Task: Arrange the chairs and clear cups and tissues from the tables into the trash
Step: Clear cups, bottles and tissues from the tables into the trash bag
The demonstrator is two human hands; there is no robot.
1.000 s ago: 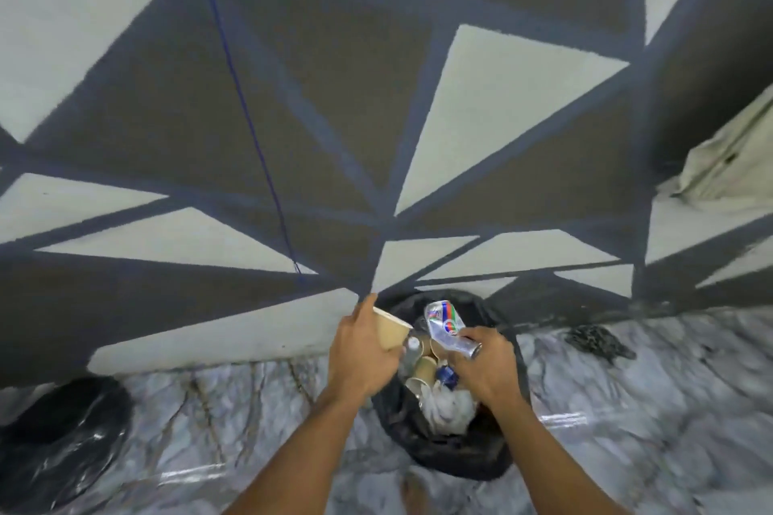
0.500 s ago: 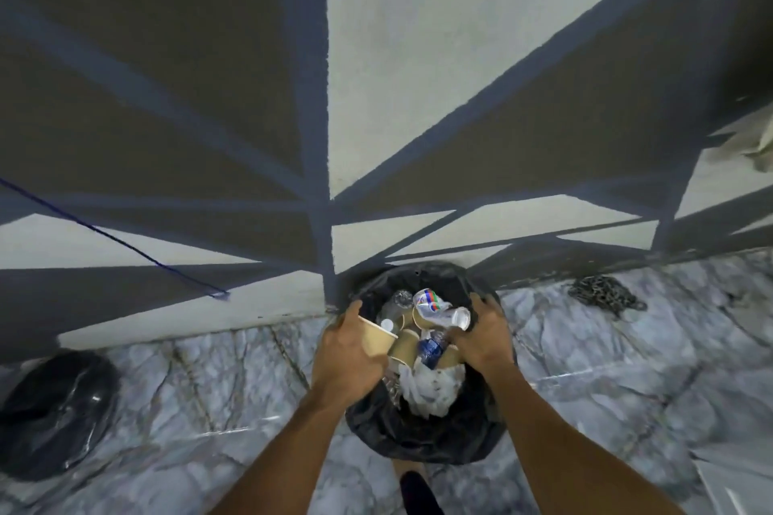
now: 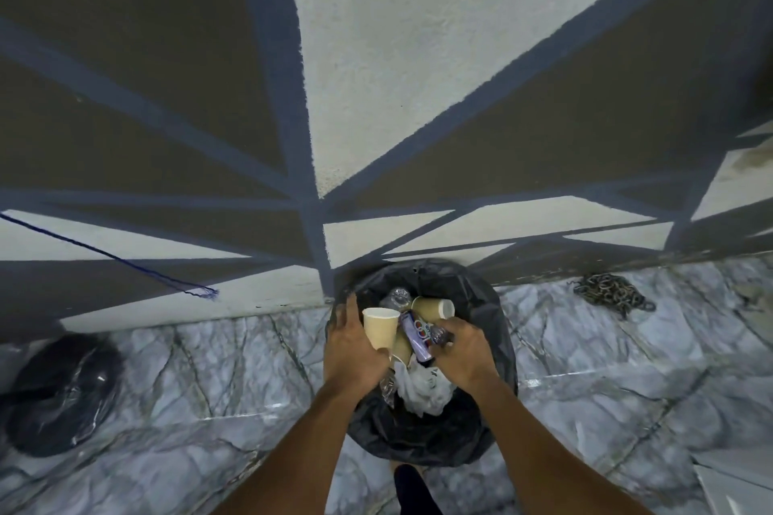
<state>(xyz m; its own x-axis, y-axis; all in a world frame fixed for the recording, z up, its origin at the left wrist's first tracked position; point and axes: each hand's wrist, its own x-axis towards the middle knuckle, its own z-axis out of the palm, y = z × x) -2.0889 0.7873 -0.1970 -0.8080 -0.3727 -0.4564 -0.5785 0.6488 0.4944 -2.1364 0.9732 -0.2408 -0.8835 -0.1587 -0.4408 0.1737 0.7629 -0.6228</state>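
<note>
- The left hand (image 3: 353, 351) gripped a paper cup (image 3: 380, 325) over the bin (image 3: 493, 347), placed for dropping.
- The right hand (image 3: 462, 351) clasped a crushed bottle (image 3: 418, 337) above the trash, likewise.

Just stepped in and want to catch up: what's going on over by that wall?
A person is dumping rubbish into a black-lined trash bin that stands against the painted wall. The left hand holds a tan paper cup over the opening, not yet dropped. The right hand grips a crushed plastic bottle. More cups and white tissues already lie inside. A chain lies on the marble floor nearby.
</note>
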